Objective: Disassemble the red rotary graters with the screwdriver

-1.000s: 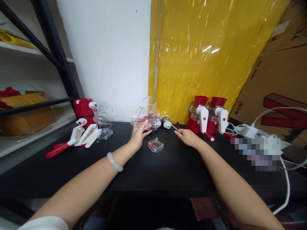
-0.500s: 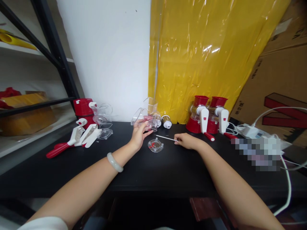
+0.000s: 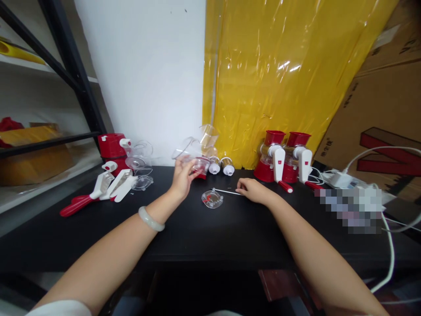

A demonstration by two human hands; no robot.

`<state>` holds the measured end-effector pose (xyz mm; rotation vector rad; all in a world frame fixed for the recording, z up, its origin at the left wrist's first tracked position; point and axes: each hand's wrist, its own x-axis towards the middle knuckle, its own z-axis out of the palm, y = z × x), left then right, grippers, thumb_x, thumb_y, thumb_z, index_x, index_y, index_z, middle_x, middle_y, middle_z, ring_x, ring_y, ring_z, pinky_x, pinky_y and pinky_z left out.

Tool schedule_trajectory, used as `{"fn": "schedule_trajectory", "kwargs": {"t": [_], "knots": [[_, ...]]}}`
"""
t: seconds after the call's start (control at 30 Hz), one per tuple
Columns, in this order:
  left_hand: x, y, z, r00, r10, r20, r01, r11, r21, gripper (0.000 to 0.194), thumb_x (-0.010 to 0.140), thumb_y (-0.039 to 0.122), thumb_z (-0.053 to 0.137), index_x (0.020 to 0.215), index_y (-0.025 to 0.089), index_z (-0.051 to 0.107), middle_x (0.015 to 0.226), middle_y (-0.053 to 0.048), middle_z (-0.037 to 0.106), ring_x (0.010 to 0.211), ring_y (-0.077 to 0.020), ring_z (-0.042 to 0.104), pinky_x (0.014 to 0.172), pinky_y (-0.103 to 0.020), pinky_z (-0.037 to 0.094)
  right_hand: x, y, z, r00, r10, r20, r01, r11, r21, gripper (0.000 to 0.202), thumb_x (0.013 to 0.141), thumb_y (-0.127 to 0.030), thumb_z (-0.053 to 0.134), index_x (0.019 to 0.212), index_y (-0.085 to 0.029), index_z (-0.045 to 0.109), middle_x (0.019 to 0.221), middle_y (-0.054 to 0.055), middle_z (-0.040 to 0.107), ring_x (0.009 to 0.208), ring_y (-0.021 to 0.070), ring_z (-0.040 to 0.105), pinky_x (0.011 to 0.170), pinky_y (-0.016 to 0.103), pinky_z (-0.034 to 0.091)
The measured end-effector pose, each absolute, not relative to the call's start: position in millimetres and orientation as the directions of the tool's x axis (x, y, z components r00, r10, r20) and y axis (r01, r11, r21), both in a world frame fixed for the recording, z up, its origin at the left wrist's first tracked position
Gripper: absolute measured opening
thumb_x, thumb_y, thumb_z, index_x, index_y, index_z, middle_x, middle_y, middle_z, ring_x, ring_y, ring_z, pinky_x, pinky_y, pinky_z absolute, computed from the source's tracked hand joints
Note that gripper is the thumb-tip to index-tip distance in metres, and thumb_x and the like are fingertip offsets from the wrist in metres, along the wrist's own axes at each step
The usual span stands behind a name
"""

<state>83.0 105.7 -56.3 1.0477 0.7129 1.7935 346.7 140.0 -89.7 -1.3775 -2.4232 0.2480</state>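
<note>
My left hand (image 3: 183,177) grips a clear plastic housing (image 3: 187,148) of a rotary grater, its wide round rim tilted up to the left. Behind it, a red part (image 3: 201,175) is partly hidden. My right hand (image 3: 251,190) is closed around the end of a thin metal rod (image 3: 226,191), which points left; any handle is hidden in the palm. Just below the rod's tip, a clear round plastic piece (image 3: 212,199) with small feet and red marks lies on the black table (image 3: 210,237). Two grater drums (image 3: 226,166) with white ends lie behind.
Two red-and-white rotary graters (image 3: 274,156) stand back right. At left are a red grater body (image 3: 112,149), white crank handles with red grips (image 3: 80,202) and other clear parts (image 3: 140,158). White cables (image 3: 391,250) and a power strip lie right. A shelf rack (image 3: 79,83) borders the left.
My left hand has moved left and slightly toward me with the clear housing, uncovering a drum. My right hand has shifted slightly left and up, and the rod lies lower relative to it.
</note>
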Motion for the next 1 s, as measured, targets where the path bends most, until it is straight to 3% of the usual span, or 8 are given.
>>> {"fn": "schedule_trajectory", "kwargs": {"t": [0.1, 0.2, 0.37, 0.5, 0.63, 0.8, 1.0], "knots": [[59.1, 119.2, -43.1, -0.399, 0.778, 0.485, -0.293, -0.609, 0.737, 0.048, 0.063, 0.035, 0.070, 0.101, 0.026, 0.041, 0.100, 0.000, 0.056, 0.093, -0.0170, 0.060, 0.074, -0.031, 0.054, 338.2, 143.8, -96.1, -0.433, 0.862, 0.266, 0.811, 0.501, -0.304, 0.004, 0.085, -0.018, 0.062, 0.088, -0.017, 0.063, 0.082, 0.004, 0.062, 0.073, 0.0138, 0.056, 0.070, 0.024, 0.040], [32.0, 132.1, -31.3, -0.547, 0.626, 0.555, 0.002, -0.662, 0.749, 0.055, 0.064, 0.035, 0.066, 0.109, 0.027, 0.036, 0.109, -0.004, 0.054, 0.100, -0.0193, 0.059, 0.074, -0.031, 0.053, 327.9, 150.6, -102.4, -0.398, 0.879, 0.262, 0.826, 0.468, -0.315, 0.008, 0.085, -0.018, 0.062, 0.093, -0.017, 0.063, 0.081, 0.003, 0.063, 0.073, 0.0136, 0.057, 0.071, 0.023, 0.041], [-1.8, 135.0, -5.1, -0.608, 0.478, 0.634, 0.495, -0.395, 0.773, 0.069, 0.063, 0.036, 0.074, 0.117, 0.020, 0.035, 0.117, -0.011, 0.056, 0.106, -0.0240, 0.058, 0.089, -0.038, 0.049, 312.6, 167.2, -108.0, -0.370, 0.910, 0.186, 0.853, 0.412, -0.319, 0.009, 0.081, -0.024, 0.069, 0.085, -0.017, 0.064, 0.074, 0.002, 0.065, 0.069, 0.0136, 0.060, 0.063, 0.022, 0.041], [-16.0, 132.8, 18.6, -0.479, 0.549, 0.685, 0.710, -0.216, 0.670, 0.073, 0.062, 0.048, 0.078, 0.118, 0.021, 0.040, 0.115, -0.011, 0.060, 0.105, -0.0295, 0.058, 0.091, -0.045, 0.046, 303.6, 176.4, -108.6, -0.371, 0.918, 0.142, 0.869, 0.397, -0.297, 0.011, 0.082, -0.023, 0.069, 0.074, -0.017, 0.063, 0.071, 0.003, 0.066, 0.067, 0.0132, 0.061, 0.058, 0.021, 0.040], [-17.9, 142.7, 29.2, -0.320, 0.714, 0.622, 0.854, -0.066, 0.516, 0.081, 0.055, 0.059, 0.080, 0.117, 0.018, 0.046, 0.112, -0.018, 0.060, 0.107, -0.0379, 0.056, 0.091, -0.050, 0.045, 300.6, 171.2, -106.1, -0.395, 0.899, 0.187, 0.858, 0.434, -0.274, 0.014, 0.082, -0.021, 0.067, 0.071, -0.016, 0.061, 0.075, 0.006, 0.065, 0.068, 0.0145, 0.061, 0.062, 0.023, 0.041], [-5.7, 161.9, 22.0, -0.383, 0.770, 0.511, 0.896, 0.174, 0.409, 0.084, 0.057, 0.068, 0.072, 0.117, 0.013, 0.050, 0.123, -0.026, 0.052, 0.117, -0.0456, 0.047, 0.093, -0.054, 0.042, 306.1, 151.0, -95.8, -0.409, 0.819, 0.401, 0.800, 0.534, -0.275, 0.005, 0.089, -0.017, 0.056, 0.085, -0.015, 0.058, 0.094, 0.010, 0.063, 0.085, 0.0172, 0.058, 0.077, 0.027, 0.042], [0.9, 184.0, 2.8, -0.440, 0.773, 0.456, 0.884, 0.284, 0.371, 0.080, 0.070, 0.067, 0.062, 0.126, 0.011, 0.047, 0.132, -0.032, 0.042, 0.123, -0.0486, 0.040, 0.093, -0.057, 0.039, 306.8, 137.8, -87.7, -0.526, 0.711, 0.466, 0.632, 0.694, -0.345, 0.016, 0.083, -0.016, 0.063, 0.072, -0.018, 0.052, 0.075, 0.002, 0.059, 0.068, 0.0129, 0.054, 0.066, 0.023, 0.041]]}}
